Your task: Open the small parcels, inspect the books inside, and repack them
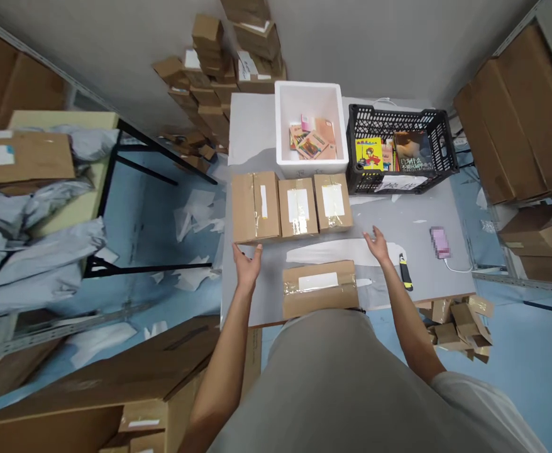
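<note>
Three taped cardboard boxes stand in a row on the grey table: a larger left box, a middle box and a right box. My left hand is at the front edge of the left box, fingers spread. My right hand hovers, fingers apart and holding nothing, to the right of the row. A wide box with a white label lies at the table's front edge, against my body. Right of my right hand lies a yellow and black cutter.
Behind the row are a white foam box with booklets and a black crate with books. A phone with a cable lies at the right. Stacked cartons stand at the back left; a shelf with grey parcels is left.
</note>
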A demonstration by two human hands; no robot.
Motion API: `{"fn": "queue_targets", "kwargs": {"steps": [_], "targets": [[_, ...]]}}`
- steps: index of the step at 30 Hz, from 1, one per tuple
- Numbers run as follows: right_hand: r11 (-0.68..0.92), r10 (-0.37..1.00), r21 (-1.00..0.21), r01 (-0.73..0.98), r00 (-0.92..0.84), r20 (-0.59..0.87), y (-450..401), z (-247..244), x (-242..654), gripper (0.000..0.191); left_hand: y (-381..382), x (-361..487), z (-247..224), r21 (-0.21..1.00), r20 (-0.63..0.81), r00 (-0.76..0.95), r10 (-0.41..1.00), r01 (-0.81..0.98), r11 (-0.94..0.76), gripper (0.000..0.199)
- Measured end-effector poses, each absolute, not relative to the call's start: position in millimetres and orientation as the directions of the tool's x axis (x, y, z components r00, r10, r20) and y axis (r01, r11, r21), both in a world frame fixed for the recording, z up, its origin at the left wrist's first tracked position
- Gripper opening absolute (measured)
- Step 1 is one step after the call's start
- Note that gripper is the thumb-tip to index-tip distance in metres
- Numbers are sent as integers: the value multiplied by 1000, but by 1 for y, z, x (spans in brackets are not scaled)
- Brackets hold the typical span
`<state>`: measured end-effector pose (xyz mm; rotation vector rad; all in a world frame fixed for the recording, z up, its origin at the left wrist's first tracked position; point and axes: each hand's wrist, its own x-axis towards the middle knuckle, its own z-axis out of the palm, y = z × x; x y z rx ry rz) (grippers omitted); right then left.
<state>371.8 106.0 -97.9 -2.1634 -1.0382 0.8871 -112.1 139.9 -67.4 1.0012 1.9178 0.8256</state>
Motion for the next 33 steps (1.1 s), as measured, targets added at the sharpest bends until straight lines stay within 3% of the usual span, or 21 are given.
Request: {"fn": "queue_targets", "kwargs": {"steps": [3,7,14,17,22,26,28,30,33], "targets": [[-718,670,-524,457,659,-343,50,-94,429,74,84,-89,-72,754,-455,-429,780,281,594,104],[-842,529,-356,406,751,-395,-6,-90,481,62,29,-61,-67,719,-550,-344,761,269,641,85],[-864,503,-244,441,742,-443,-29,-99,498,38,-2,-42,-57,749,-536,-276,798,281,600,66],[-830,557,-293,474,693,-457,-22,-94,497,31,-7,-37,-55,805,-483,-234,843,260,534,53],[-721,692,-491,488,498,-522,-13,-84,460,19,-14,-29,-56,842,-444,-237,864,219,492,45],[-666,742,-635,392,265,-616,-21,-79,391,29,-19,-26,-60,865,-427,-255,868,164,474,45],[-640,768,-742,202,124,-628,-28,-74,359,35,-21,-26,-62,877,-419,-239,876,142,458,46],[-603,798,-782,161,92,-596,-33,-66,336,40,-23,-27,-64,886,-410,-219,885,132,444,47],[-581,814,-779,234,144,-563,-37,-53,323,44,-31,-28,-64,889,-400,-204,893,152,433,46]]}}
